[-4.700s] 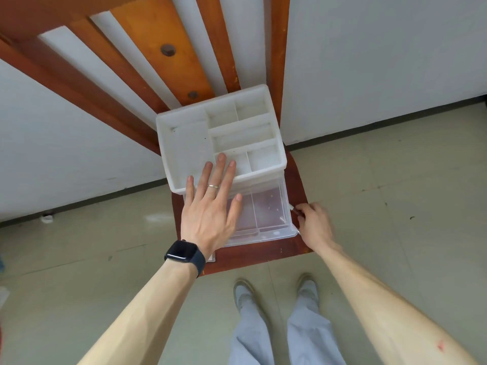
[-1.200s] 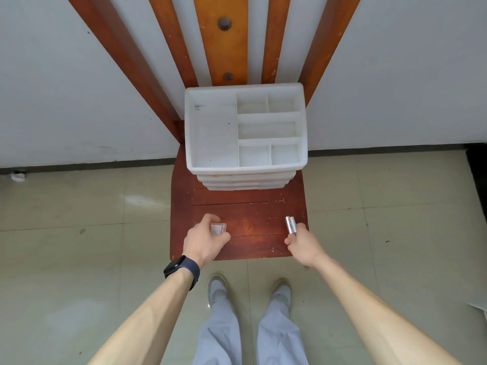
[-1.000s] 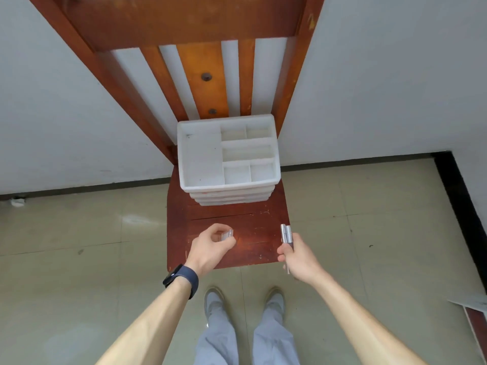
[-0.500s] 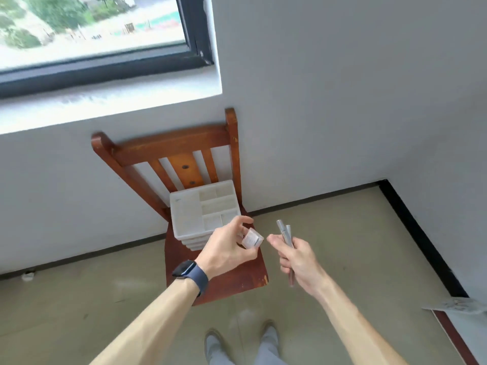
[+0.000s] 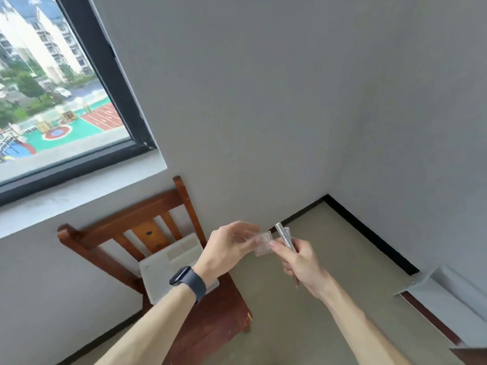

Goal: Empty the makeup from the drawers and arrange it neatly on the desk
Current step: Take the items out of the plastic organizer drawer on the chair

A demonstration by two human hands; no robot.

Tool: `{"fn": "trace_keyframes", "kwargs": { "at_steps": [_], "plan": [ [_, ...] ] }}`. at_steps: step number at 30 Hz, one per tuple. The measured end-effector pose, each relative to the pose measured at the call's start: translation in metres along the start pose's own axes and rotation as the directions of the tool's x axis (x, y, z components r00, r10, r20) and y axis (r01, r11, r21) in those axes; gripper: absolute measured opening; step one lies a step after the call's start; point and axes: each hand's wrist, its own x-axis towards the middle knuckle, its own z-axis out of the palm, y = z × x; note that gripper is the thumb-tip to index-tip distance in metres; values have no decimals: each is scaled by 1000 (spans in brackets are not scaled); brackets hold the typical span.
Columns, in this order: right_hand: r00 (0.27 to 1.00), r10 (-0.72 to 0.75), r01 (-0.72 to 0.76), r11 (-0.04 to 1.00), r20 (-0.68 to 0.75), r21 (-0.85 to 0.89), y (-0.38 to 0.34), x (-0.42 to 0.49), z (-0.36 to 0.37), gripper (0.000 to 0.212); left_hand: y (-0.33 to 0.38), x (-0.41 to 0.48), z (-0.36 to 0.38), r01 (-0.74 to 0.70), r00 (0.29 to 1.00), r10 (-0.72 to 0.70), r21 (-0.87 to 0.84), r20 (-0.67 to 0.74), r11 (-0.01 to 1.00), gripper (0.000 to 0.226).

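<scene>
Small clear case (image 5: pixel 263 243): between the hands, pinched by left hand (image 5: pixel 229 248), touched by a fingertip of right hand (image 5: pixel 300 262). Silver tubes (image 5: pixel 284 236): gripped in right hand, long axis near upright. Drawer unit (image 5: pixel 168 262): behind left wrist. Handover to the right hand judged imminent.

Both bare forearms rise from the bottom of the view and converge, so that the two hands meet in the middle. The left hand (image 5: pixel 226 250), its back toward the camera and its wrist a little bent, pinches a small clear case (image 5: pixel 264 243) between the thumb and curled fingers (image 5: pixel 242 229). The right hand (image 5: pixel 300 262) curls round two silver tubes (image 5: pixel 284 237) that stand up out of the fist, and its foremost fingertip appears to touch the case's near edge.
</scene>
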Motion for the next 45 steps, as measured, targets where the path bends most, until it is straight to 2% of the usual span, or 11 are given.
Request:
{"fn": "trace_keyframes", "kwargs": {
  "at_steps": [5, 8, 14, 17, 19, 22, 24, 28, 33, 40, 45],
  "plan": [
    [971, -102, 94, 995, -218, -45, -14, -55, -22, 27, 39, 16, 11, -41, 979, 65, -124, 195, 991, 14],
    [889, -116, 119, 993, -444, -22, -6, -96, -51, 42, 71, 21, 34, -136, 957, 150, -73, 249, 988, 7],
    [583, -97, 39, 995, -807, -92, 22, -244, -123, 48, 171, 7, 122, -332, 854, 328, -63, 404, 941, 12],
    [384, -72, -4, 997, -920, -80, 35, -341, -150, 46, 236, -22, 189, -446, 732, 437, -117, 522, 887, 13],
    [209, -65, -42, 996, -976, -76, 47, -406, -166, 42, 280, -53, 237, -491, 630, 497, -190, 597, 850, 13],
    [-22, -31, -70, 997, -999, -29, 71, -501, -182, 52, 343, -116, 308, -550, 458, 574, -292, 679, 783, 8],
    [-145, -4, -88, 996, -989, 9, 87, -563, -188, 43, 379, -164, 352, -577, 333, 612, -358, 717, 734, 5],
    [-362, -26, -239, 969, -932, 66, 110, -678, -197, 31, 440, -261, 431, -557, 166, 633, -458, 756, 693, 8],
    [-491, -54, -384, 910, -870, 160, 146, -799, -199, 11, 498, -377, 514, -541, -2, 656, -552, 755, 635, 9],
    [-634, 49, -225, 943, -772, 245, 168, -910, -200, 9, 561, -515, 606, -499, -247, 642, -663, 726, 558, 11],
    [-735, 157, -140, 917, -659, 374, 201, -980, -231, 22, 597, -606, 693, -459, -383, 616, -720, 689, 520, 12]
  ]
}}
